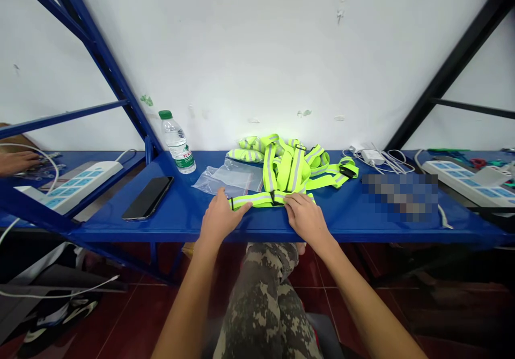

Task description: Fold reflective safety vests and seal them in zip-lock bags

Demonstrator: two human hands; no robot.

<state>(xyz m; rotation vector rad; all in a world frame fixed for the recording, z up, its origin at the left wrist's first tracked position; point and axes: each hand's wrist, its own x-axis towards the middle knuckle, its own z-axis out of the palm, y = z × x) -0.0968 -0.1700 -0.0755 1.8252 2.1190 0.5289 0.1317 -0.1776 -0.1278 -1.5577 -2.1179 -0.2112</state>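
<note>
Clock face centred between the two hands, twelve towards the wall.

Strap (261, 200), yellow-green with grey stripe: laid flat along the near edge of the blue table (193, 222), stretched from nine to three, directly between the hands and touched by both. Its left end is met by the left hand (221, 215); thumb and forefinger are spread wide, with the thumb laid against the strap. Its right part is covered by the fingers of the right hand (304, 214), bent and set close together; whether it is pinched there cannot be told.

Black buckle (275, 198): seen on the strap, just beside the right fingertips.

Pile of straps (287, 168), same colours: heaped at one o'clock, its near side touched against the flat strap.

Clear plastic bags (237, 177): spread at eleven, near the left hand.

Bottle (179, 143), green cap: stood upright at ten.

Phone (148, 198), dark screen: laid at nine, well apart from the left hand.

White charger (373, 157) with cables: placed just past two.

Pixelated patch (402, 195): located at three, contents hidden.
</note>
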